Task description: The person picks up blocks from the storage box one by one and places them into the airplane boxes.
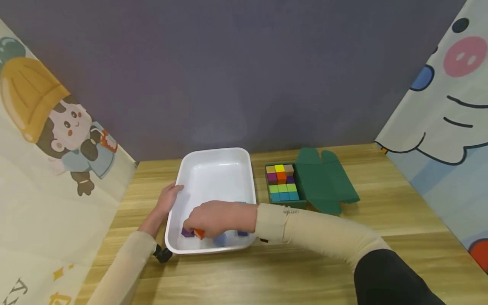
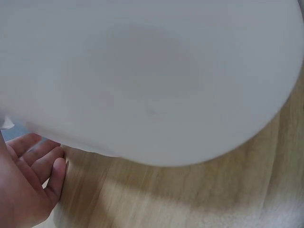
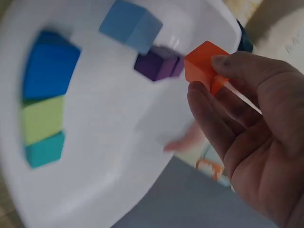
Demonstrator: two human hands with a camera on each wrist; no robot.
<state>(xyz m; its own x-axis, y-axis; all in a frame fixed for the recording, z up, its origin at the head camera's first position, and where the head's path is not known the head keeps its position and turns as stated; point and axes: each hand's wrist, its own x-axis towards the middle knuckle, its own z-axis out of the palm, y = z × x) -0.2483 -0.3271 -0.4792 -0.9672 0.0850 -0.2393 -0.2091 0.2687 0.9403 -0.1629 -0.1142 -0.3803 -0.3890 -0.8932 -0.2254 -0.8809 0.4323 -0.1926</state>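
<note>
My right hand (image 1: 215, 217) is over the near part of a white tray (image 1: 213, 178). Between thumb and fingers it pinches an orange block (image 3: 197, 69). Purple blocks (image 3: 153, 65) and a light blue block (image 3: 129, 24) lie on the tray floor close to it. Along one tray wall sit a dark blue block (image 3: 50, 71), a lime block (image 3: 42, 121) and a teal block (image 3: 46, 149). My left hand (image 1: 169, 199) holds the tray's left rim, its thumb over the edge and its fingers (image 2: 43, 164) outside, below the rim.
Right of the tray stands a green box (image 1: 300, 205) with several coloured blocks in rows, its lid (image 1: 324, 180) folded open to the right. A dark grey wall (image 1: 244, 84) rises behind the wooden table (image 1: 305, 271). Printed cloth panels flank both sides.
</note>
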